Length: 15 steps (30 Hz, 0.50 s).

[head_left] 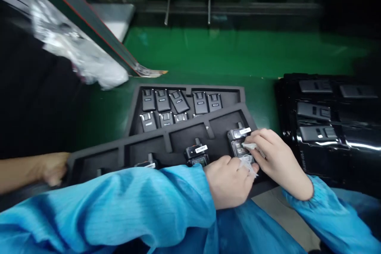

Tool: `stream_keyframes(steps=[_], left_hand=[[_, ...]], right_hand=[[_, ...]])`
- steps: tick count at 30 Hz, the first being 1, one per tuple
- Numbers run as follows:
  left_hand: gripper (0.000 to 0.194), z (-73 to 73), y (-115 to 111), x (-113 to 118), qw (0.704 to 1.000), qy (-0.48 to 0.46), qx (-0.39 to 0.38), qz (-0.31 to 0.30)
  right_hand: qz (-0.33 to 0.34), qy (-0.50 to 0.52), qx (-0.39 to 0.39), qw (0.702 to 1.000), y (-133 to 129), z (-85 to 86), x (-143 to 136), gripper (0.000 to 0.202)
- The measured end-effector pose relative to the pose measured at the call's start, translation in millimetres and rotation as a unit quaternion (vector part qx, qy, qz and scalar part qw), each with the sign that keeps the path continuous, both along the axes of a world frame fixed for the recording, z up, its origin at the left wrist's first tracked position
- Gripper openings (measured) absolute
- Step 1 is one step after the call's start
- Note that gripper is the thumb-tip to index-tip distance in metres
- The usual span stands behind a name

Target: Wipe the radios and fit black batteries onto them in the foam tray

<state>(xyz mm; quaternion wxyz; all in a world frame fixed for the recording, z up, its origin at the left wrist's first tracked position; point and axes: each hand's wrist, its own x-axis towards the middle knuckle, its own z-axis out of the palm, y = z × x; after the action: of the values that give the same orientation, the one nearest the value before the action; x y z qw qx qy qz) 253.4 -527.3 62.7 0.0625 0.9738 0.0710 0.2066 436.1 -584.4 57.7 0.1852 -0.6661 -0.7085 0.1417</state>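
A black handheld device (236,143) with a stubby antenna and a white label lies in the near foam tray (149,139), its back compartment showing. My right hand (272,156) pinches a small white wipe or cloth (252,146) against it. At the device's lower edge my left hand (229,180) has its fingers closed on a crumpled whitish piece (247,163). To the left sits a second labelled device (196,152), and a third (147,164) is partly hidden by my left sleeve.
Behind lies another foam tray (241,95) with several black battery packs (201,103). Black plastic trays (315,158) with similar packs stand at the right. Another person's hand (55,168) touches the near tray's left end. Clear plastic (86,55) hangs at upper left.
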Motion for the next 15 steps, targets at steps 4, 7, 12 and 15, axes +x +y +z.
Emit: stream_keyframes(steps=[4,7,12,15], left_hand=[[0.019,21.6,-41.9,14.5,0.996,-0.03,-0.027,0.077],[0.023,30.1,-81.5,32.3,0.976,0.092,-0.065,0.184],[0.023,33.6,-129.6,60.5,0.942,0.251,-0.039,0.218],[0.026,32.2,-149.0,67.7,0.941,0.246,-0.005,0.232]], right_hand=[[-0.018,0.057,0.052,0.997,-3.2,-17.2,11.4,0.007],[-0.023,0.095,0.07,0.993,-2.1,-25.9,20.5,0.01],[0.017,0.119,0.078,0.99,2.9,-34.7,33.8,0.017],[0.045,0.117,0.085,0.988,4.2,-37.2,38.4,0.018]])
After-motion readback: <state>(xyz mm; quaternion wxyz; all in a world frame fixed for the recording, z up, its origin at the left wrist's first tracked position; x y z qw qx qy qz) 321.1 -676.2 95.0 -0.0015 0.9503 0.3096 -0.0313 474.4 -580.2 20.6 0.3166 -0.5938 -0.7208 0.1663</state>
